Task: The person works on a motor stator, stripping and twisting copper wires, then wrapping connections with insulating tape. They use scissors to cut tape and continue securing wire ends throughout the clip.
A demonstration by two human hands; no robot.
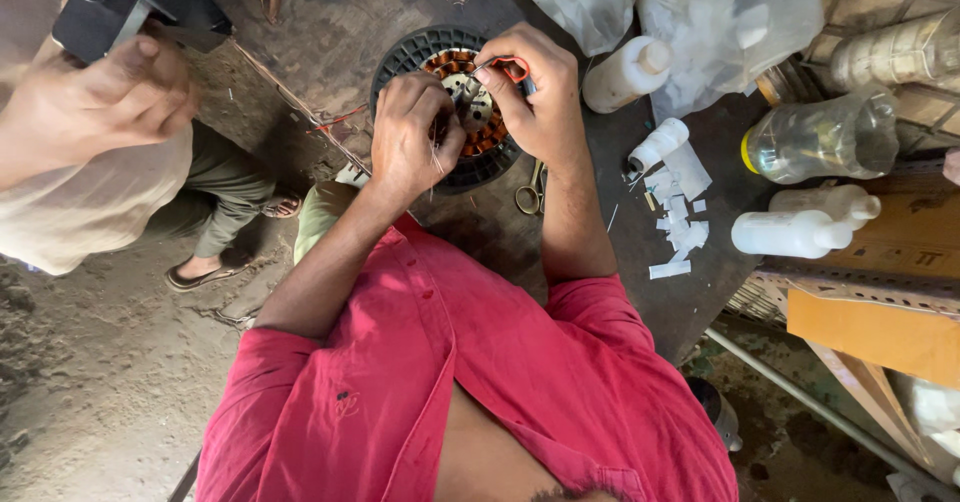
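Mid-winding on the motor coil point(462, 112) at the bench edge: left hand point(412, 134) pinching fine wires, right hand point(535, 87) gripping a small red-handled tool point(497, 63) (scissors point(529, 195) lie close). Probably next: steady, careful tucking.

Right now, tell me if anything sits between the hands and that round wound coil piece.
Nothing visible does. The left hand and the right hand are both already on the round wound coil piece. The scissors lie beside it, below the right hand.
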